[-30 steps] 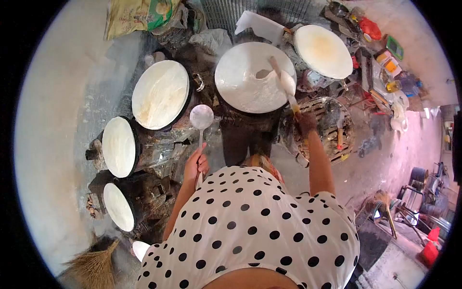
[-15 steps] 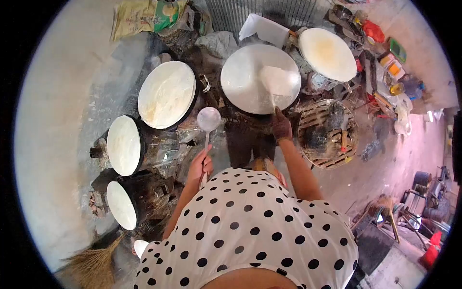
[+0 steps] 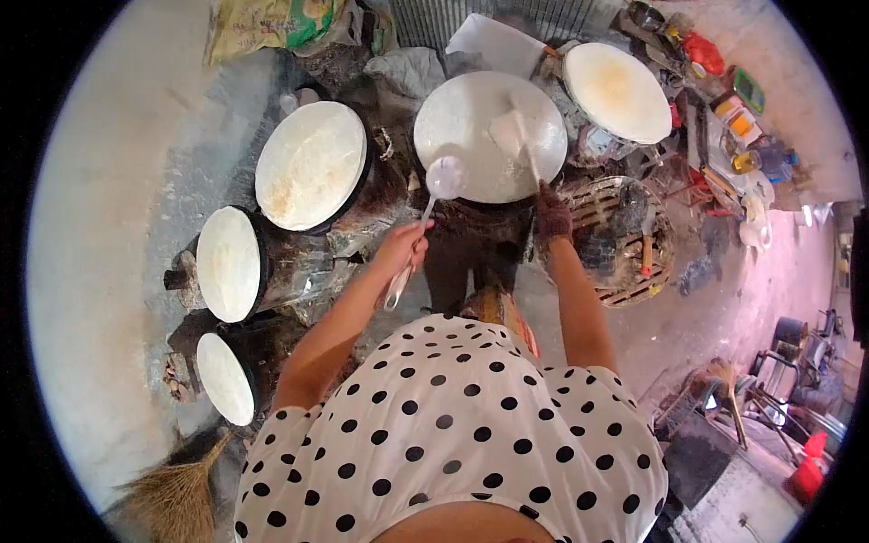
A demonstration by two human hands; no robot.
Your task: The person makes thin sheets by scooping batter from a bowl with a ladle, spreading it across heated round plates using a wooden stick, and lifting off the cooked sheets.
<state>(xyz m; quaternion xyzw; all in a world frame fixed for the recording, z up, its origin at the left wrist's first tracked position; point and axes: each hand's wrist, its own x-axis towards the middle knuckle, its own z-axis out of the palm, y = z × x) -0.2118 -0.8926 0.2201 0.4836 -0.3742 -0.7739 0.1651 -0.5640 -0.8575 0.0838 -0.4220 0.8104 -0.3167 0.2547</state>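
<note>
My left hand (image 3: 401, 249) grips the handle of a ladle (image 3: 447, 178), whose bowl hangs over the near left edge of the middle round griddle (image 3: 462, 109). My right hand (image 3: 552, 215), in a dark glove, is closed on a flat spatula (image 3: 525, 140). Its blade, seen nearly edge-on, reaches over the right half of that griddle. Beside the blade lies a small pool of whitish batter (image 3: 506, 133). Whether the blade touches the griddle I cannot tell.
More round griddles, covered in pale sheets, stand at left (image 3: 312, 167) and at right (image 3: 618, 93). A white sheet on a stick (image 3: 493, 45) is behind the middle one. A slatted round rack (image 3: 602, 195) with a hammer-like tool stands right. A straw broom (image 3: 176, 489) lies lower left.
My left hand has moved up and right, bringing the ladle over the middle griddle. My right hand has shifted slightly right, and the spatula blade has turned from broad side to edge-on.
</note>
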